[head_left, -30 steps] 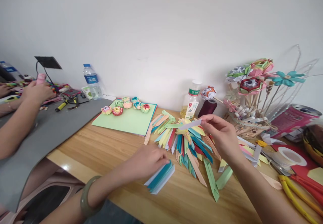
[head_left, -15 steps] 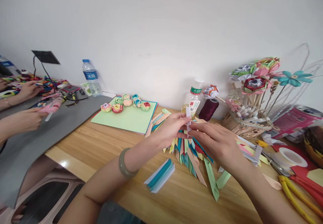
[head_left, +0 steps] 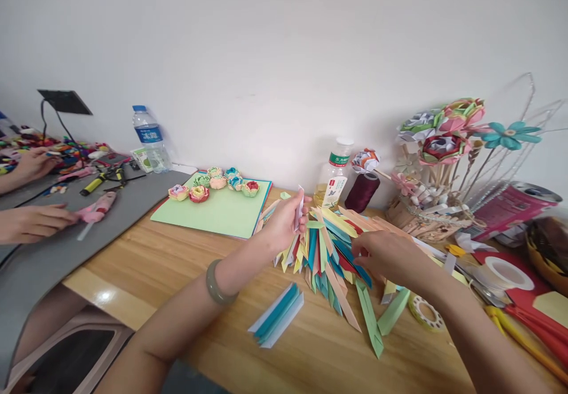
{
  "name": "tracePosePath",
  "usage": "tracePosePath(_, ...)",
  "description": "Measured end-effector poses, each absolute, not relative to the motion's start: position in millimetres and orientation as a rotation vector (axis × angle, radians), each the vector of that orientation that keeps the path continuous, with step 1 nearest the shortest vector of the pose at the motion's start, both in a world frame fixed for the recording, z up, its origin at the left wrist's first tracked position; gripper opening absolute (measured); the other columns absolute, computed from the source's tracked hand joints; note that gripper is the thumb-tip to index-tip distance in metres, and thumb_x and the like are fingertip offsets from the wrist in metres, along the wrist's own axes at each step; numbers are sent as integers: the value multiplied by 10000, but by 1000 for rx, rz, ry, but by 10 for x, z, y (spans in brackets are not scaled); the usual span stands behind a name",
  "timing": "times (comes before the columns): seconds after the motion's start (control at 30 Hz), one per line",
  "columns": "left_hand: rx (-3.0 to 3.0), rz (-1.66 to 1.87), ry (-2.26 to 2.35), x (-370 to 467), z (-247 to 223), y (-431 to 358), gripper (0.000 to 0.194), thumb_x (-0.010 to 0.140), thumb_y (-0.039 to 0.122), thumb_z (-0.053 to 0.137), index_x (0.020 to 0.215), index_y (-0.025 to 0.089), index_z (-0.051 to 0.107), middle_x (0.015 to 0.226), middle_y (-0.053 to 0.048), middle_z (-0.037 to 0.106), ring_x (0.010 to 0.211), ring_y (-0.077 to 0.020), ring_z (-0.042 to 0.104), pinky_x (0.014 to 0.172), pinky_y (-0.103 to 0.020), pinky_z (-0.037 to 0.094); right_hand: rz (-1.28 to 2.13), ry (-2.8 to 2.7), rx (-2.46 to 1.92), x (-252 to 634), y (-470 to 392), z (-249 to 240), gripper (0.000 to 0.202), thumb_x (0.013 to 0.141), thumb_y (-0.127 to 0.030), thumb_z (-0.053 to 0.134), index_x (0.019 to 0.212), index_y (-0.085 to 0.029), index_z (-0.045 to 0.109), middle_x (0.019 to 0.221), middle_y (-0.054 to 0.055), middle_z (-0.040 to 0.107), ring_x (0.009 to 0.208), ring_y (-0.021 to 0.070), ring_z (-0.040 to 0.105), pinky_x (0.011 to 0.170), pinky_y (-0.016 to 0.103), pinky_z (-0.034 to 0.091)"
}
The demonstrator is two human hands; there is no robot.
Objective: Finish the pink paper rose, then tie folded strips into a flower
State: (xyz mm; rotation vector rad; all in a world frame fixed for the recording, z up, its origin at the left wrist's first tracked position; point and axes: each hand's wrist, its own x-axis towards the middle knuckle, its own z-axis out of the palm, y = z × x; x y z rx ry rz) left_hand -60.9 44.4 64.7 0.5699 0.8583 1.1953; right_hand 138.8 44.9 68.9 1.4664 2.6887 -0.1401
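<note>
My left hand [head_left: 286, 222], with a bangle on its wrist, is closed around a folded white paper strip [head_left: 299, 207] above the left part of a heap of folded coloured paper strips [head_left: 326, 252]. Over the heap's right side hangs my right hand [head_left: 381, 255], palm down, its fingers curled and their tips partly hidden at the blue strips; whether it holds anything does not show. Blue and white folded strips [head_left: 277, 317] lie together on the wood nearer to me. Two green strips [head_left: 370, 320] lie below my right hand.
Paper flowers [head_left: 217, 182] sit on a green sheet [head_left: 204, 213]. Behind the heap stand a bottle [head_left: 335, 172] and a dark thread spool [head_left: 362, 191]. A flower basket [head_left: 426, 216], tape roll [head_left: 426, 313] and scissors [head_left: 506, 317] are rightward. Another person's hand [head_left: 39, 223] touches a pink glue gun [head_left: 100, 207].
My hands have parted: the left moved left with the white strip, while the right let go of it and moved right and down. The other person's glue gun was lowered onto the grey mat.
</note>
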Motion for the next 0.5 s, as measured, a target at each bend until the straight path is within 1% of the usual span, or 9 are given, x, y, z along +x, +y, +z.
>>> tracePosePath(0.1, 650, 1193, 850, -572, 634, 418, 256, 694, 356, 625, 751, 154, 477, 563, 66, 389, 380, -7, 326, 348, -136, 210, -92, 2615, 1457, 1356, 438, 621, 163, 668, -143, 511, 565, -218, 613, 626, 20, 633, 575, 168, 549, 449, 239, 221)
tracePosePath(0.2, 703, 1180, 864, -540, 636, 387, 202, 697, 289, 621, 774, 156, 489, 587, 61, 397, 401, -8, 348, 362, -133, 223, -58, 2574, 1426, 1350, 446, 578, 170, 649, -120, 498, 544, -206, 600, 589, 27, 617, 528, 164, 529, 438, 243, 194)
tracePosePath(0.3, 739, 1146, 879, -515, 623, 367, 181, 744, 291, 559, 854, 150, 534, 607, 49, 403, 423, -14, 363, 381, -135, 249, -77, 2603, 1421, 1382, 475, 598, 172, 637, -103, 486, 544, -199, 595, 591, 26, 609, 536, 154, 523, 449, 242, 211)
tracePosePath(0.37, 771, 1127, 881, -497, 591, 364, 193, 763, 302, 531, 874, 146, 553, 623, 39, 416, 443, -17, 376, 401, -138, 273, -133, 2625, 1425, 1412, 493, 663, 187, 650, -119, 480, 513, -199, 577, 566, 17, 588, 532, 145, 511, 456, 241, 229)
tracePosePath(0.43, 797, 1132, 861, -475, 542, 363, 211, 768, 324, 525, 870, 143, 563, 636, 31, 430, 464, -22, 388, 424, -145, 297, -204, 2639, 1495, 1434, 498, 757, 208, 681, -166, 476, 499, -203, 568, 545, 8, 571, 514, 139, 498, 453, 240, 247)
tracePosePath(0.5, 809, 1150, 802, -447, 494, 357, 247, 770, 364, 522, 882, 148, 564, 644, 27, 437, 482, -31, 399, 441, -155, 315, -338, 2680, 1647, 1432, 483, 854, 203, 715, -242, 476, 547, -210, 586, 542, 1, 571, 494, 136, 491, 448, 239, 275)
